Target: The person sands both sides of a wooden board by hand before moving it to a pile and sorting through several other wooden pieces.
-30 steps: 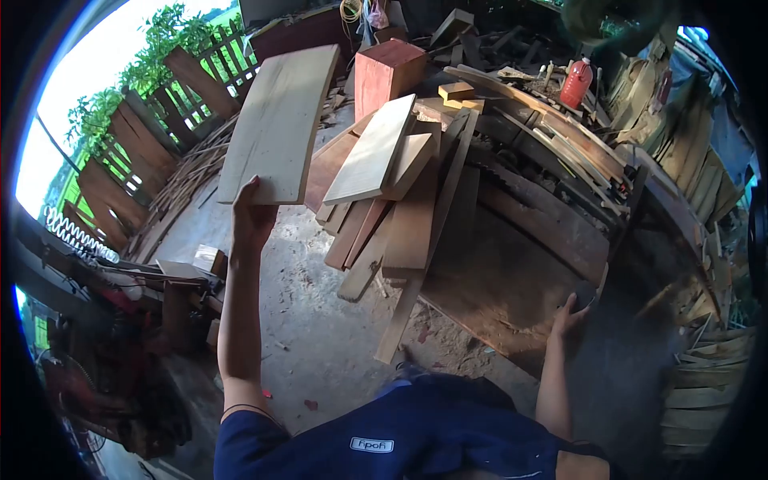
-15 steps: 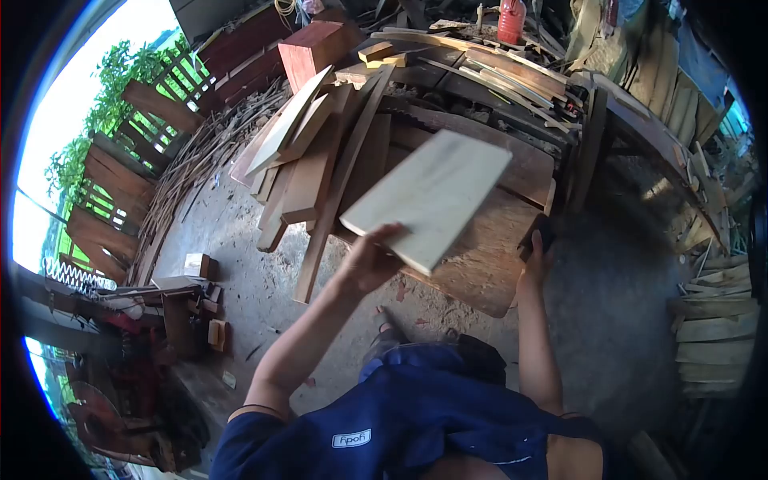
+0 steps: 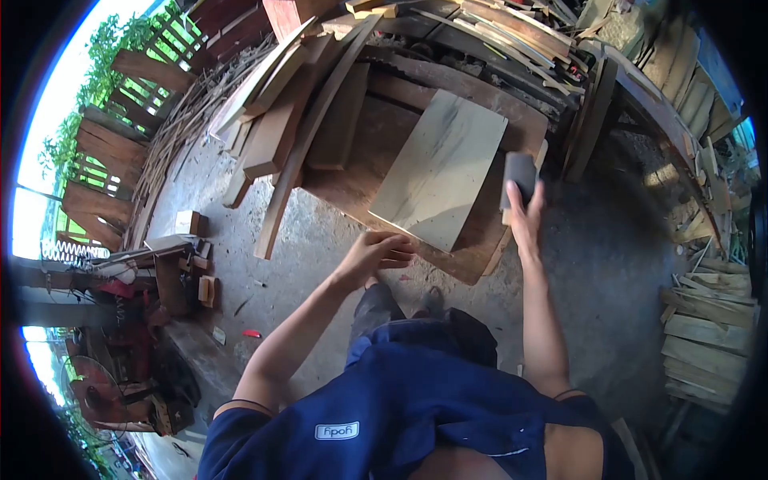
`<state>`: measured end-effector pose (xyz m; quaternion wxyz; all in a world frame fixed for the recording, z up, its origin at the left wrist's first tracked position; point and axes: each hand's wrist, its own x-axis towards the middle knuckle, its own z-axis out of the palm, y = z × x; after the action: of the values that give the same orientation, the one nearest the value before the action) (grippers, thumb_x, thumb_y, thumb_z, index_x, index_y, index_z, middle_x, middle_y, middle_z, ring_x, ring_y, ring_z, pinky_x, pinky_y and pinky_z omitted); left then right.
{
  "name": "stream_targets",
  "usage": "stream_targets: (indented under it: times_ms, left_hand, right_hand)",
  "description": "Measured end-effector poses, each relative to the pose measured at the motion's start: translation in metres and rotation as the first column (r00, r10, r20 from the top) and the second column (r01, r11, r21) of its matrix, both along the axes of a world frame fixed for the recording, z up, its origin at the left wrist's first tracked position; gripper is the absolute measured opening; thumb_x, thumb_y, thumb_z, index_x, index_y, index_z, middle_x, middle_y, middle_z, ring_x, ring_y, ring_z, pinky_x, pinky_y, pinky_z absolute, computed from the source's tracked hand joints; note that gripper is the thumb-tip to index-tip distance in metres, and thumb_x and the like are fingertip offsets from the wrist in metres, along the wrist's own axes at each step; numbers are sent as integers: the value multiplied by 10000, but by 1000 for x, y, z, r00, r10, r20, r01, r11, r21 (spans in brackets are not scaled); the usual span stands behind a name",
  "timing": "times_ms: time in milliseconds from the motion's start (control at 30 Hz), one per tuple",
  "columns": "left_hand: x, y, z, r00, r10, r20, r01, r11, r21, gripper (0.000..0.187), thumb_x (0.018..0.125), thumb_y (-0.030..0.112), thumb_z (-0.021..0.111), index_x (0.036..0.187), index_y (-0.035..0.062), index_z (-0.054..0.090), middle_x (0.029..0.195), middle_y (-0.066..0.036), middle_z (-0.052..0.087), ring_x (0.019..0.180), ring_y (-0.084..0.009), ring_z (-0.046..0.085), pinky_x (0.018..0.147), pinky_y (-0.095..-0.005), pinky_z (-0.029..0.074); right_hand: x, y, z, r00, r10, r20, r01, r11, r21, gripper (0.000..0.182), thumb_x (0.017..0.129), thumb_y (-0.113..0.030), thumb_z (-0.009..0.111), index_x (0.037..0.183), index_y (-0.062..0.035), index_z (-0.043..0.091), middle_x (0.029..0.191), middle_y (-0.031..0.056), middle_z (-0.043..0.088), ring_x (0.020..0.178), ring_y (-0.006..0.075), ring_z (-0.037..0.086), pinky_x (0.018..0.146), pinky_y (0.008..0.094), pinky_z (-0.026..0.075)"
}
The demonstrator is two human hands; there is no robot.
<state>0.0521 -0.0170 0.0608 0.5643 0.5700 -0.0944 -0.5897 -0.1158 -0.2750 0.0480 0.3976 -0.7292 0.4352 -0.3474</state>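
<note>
- A pale board (image 3: 440, 170) lies flat and slanted on the low brown table (image 3: 340, 190), close to its near edge. It has dark gray streaks on its top.
- The left hand (image 3: 380, 252) is just beside the near edge of the board. Its fingers are close together and a little bent, and it holds nothing. I cannot tell if the fingertips touch the table.
- The right hand (image 3: 524, 220) holds a dark gray block (image 3: 521, 170). The fingers and thumb are around its lower end. The block is a bit blurry, and it is just to the right of the board.
- A pile of wood (image 3: 272, 132) is on the left of the table. A long thin plank (image 3: 318, 132) leans along its right side, with its near end sticking out over the gray floor (image 3: 320, 232).
- A short brown board (image 3: 342, 120) is between the long plank and the pale board.
- At the top there are a red box (image 3: 288, 18), small yellow blocks (image 3: 376, 11) and a bunch of thin sticks (image 3: 512, 36).
- A wooden fence (image 3: 108, 152) is far to the left, and a fan (image 3: 96, 392) is at the lower left.
- A red scrap (image 3: 252, 334) lies on the floor.
- More wood is in a stack (image 3: 708, 344) on the right.
</note>
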Motion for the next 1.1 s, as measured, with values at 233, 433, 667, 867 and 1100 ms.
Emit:
stream_targets:
  times_ms: [233, 433, 667, 867, 1100]
  left_hand:
    - [50, -47, -10, 89, -32, 995, -61, 997, 38, 409, 963, 257, 575, 1319, 58, 549, 1294, -114, 575, 1150, -293, 545, 989, -422, 443]
    - [74, -110, -48, -135, -180, 974, 35, 982, 187, 623, 993, 359, 456, 1514, 76, 265, 1589, -111, 241, 1452, -306, 246, 1188, -456, 202]
    - [70, -111, -47, -111, -150, 983, 56, 986, 157, 573, 986, 315, 408, 1483, 44, 321, 1579, -149, 262, 1439, -298, 296, 1176, -516, 214]
    - [72, -113, -48, -165, -189, 968, -2, 982, 191, 589, 996, 306, 431, 1496, 33, 281, 1574, -191, 244, 1441, -357, 265, 1180, -515, 203]
    - [73, -115, -49, -77, -146, 986, 1, 989, 147, 635, 991, 318, 400, 1475, -65, 248, 1532, -258, 293, 1417, -384, 301, 1169, -554, 191]
  right_hand:
    - [98, -40, -4, 908, 31, -418, -271, 804, -529, 362, 876, -247, 628, 1107, 0, 497, 949, 239, 627, 867, 408, 649, 742, 481, 543]
    - [72, 48, 3, 843, 99, -529, -396, 780, -484, 385, 882, -136, 602, 1186, 61, 474, 959, 222, 615, 849, 388, 600, 747, 486, 512]
    - [111, -30, -12, 858, -13, -514, -311, 784, -538, 400, 905, -131, 573, 1242, 56, 469, 1016, 242, 613, 945, 396, 598, 791, 477, 503]
    - [174, -135, -37, 925, -94, -369, -117, 852, -511, 393, 852, -67, 613, 1175, 53, 425, 1012, 313, 598, 912, 484, 582, 795, 543, 463]
    - [104, 54, -1, 809, 49, -586, -384, 798, -464, 455, 870, -106, 618, 1266, 44, 451, 986, 239, 627, 908, 408, 635, 756, 482, 548]
